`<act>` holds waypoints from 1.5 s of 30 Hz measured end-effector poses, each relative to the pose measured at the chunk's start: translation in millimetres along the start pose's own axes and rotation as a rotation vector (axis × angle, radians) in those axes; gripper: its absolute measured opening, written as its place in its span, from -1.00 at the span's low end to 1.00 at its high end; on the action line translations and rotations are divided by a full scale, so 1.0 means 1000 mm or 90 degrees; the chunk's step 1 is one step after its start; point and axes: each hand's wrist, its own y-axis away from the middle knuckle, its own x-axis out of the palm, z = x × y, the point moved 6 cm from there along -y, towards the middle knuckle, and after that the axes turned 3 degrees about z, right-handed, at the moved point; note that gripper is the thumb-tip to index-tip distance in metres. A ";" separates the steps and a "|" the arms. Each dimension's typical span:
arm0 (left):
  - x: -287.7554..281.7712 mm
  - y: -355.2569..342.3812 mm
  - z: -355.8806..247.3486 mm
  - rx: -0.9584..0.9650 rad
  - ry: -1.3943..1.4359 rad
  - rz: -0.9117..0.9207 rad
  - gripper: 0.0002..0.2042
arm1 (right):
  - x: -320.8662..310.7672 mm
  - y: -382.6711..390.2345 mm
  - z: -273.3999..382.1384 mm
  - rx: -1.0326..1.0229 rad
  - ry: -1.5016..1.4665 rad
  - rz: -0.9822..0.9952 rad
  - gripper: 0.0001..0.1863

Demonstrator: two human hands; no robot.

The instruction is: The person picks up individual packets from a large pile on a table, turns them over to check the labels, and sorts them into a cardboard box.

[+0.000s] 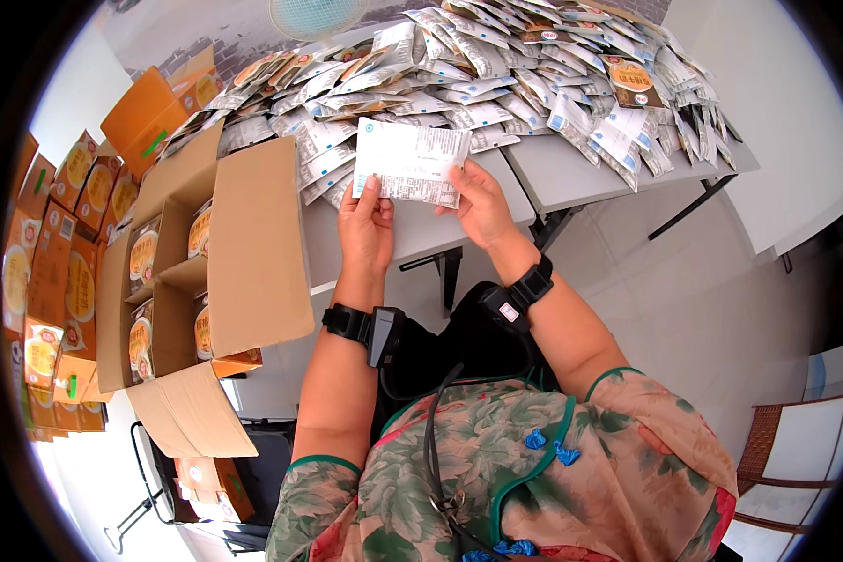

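Between my two hands is a flat white packet (407,155) with printed text on the side that faces me. My left hand (367,220) pinches its lower left corner, thumb on the front. At the right edge, my right hand (480,201) grips it with the thumb in front and the fingers partly hidden behind. Beyond the packet, a large heap of similar packets (478,70) covers the tables. To my left stands an open cardboard box (262,248), its dividers making compartments that hold orange-and-white packs (142,255).
Two grey folding tables (581,178) meet in front of me. Stacked orange cartons (51,253) line the far left. Another orange box (214,487) lies below the open one. A round mesh fan (317,14) is at the back. A woven-edged screen (796,450) stands at right.
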 end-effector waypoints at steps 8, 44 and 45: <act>-0.001 -0.002 0.001 -0.001 -0.008 0.008 -0.87 | 0.002 -0.001 0.000 0.015 0.022 -0.031 -0.68; 0.034 0.087 0.015 -0.379 0.225 0.227 -0.52 | 0.011 0.002 -0.001 0.018 -0.198 0.200 -0.47; 0.040 0.093 0.010 -0.398 0.197 0.230 -0.52 | 0.007 0.001 -0.001 0.017 -0.180 0.168 -0.48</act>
